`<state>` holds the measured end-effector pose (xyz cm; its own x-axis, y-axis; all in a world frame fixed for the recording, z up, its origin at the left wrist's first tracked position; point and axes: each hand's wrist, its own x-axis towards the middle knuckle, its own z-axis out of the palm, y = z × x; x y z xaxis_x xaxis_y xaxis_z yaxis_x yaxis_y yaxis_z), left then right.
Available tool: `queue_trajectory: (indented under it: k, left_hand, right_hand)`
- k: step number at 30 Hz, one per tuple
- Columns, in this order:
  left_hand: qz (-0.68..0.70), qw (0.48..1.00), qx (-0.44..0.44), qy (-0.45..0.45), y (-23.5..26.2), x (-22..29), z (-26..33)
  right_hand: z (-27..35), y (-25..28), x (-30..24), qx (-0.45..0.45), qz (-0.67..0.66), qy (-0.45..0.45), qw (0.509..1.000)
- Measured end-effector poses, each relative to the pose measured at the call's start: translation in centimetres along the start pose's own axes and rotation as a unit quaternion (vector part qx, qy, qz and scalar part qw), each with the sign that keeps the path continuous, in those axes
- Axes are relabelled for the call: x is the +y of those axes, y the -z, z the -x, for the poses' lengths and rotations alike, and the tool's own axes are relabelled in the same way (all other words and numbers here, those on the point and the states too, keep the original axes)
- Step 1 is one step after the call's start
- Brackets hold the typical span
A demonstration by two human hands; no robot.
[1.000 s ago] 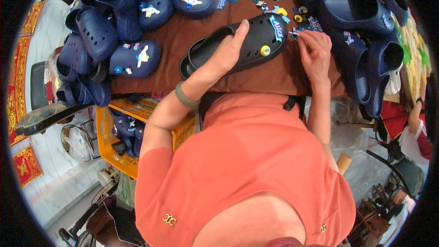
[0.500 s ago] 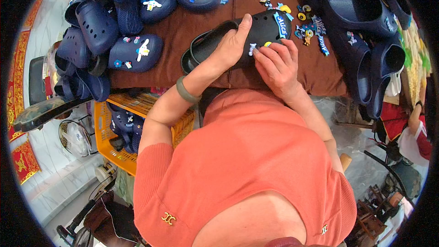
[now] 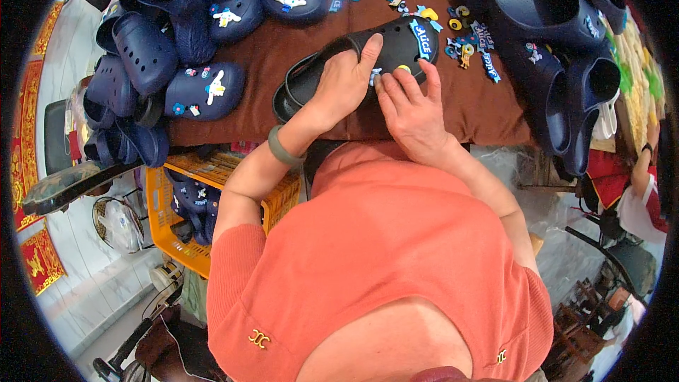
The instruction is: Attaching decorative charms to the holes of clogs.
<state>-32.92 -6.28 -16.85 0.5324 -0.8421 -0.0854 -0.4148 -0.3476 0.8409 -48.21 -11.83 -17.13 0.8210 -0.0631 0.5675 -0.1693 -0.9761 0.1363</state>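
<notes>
A black clog [image 3: 392, 35] lies across the brown cloth, its toe to the right. My left hand [image 3: 343, 85] is closed around its side, with the thumb on top near the opening. My right hand [image 3: 414, 110] bends over the near side of the toe; its fingertips press at a small pale shoe charm [image 3: 375, 76], which they partly cover. One finger is lifted apart from the others. Beside them sits a round yellow charm [image 3: 403, 68]. A blue ribbon-shaped charm [image 3: 424, 37] with white letters is fixed near the toe tip.
Loose charms [image 3: 463, 49] are scattered on the brown cloth [image 3: 506, 117] right of and beyond the clog. Navy clogs [image 3: 205, 90] are piled at left, some with charms; more navy clogs [image 3: 544, 0] stand at right. Below the table's left edge, an orange crate [image 3: 170, 223] holds further clogs.
The whole view has shifted slightly. My left hand keeps its hold on the clog. The fingers of my right hand have moved a little, one lifting, and now cover more of the pale charm.
</notes>
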Motion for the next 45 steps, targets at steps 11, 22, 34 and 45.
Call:
queue_trajectory:
  k: [11, 22, 34, 45]
  left_hand:
    - [0.038, 0.994, -0.001, -0.098, 0.1, -2.0, 2.4]
    - [0.144, 0.984, -0.05, -0.097, 0.5, -1.4, 2.2]
    - [0.154, 0.935, -0.317, -0.045, 3.7, -1.9, 3.1]
    - [0.112, 0.931, -0.347, -0.022, 4.1, -1.6, 2.5]
  right_hand:
    - [0.6, -0.4, -0.2, -0.062, -0.011, 0.007, 0.998]
    - [0.9, -1.2, 1.5, 0.028, -0.147, -0.033, 0.988]
    - [2.4, -5.0, 14.2, 0.038, -0.019, -0.249, 0.968]
    - [1.8, -8.1, 14.4, -0.084, 0.021, -0.231, 0.969]
